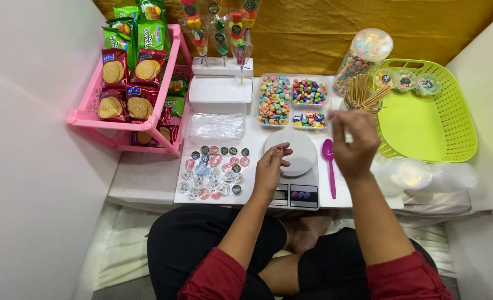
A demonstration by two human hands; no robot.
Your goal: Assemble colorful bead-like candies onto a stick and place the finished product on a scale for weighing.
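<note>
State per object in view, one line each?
Kitchen scale: platform bare, left hand resting on its edge.
Right hand: raised by the skewer cup, grip unclear.
Candy jar: lidded, full.
Green basket: three filled cups at its back.
Purple spoon: lying flat.

Pink rack (85, 118), lime-green basket (441, 139) — purple spoon (330, 164), white scale (296, 183).

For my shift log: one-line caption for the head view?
Left hand rests on white kitchen scale; right hand raised by the wooden skewers.
</note>
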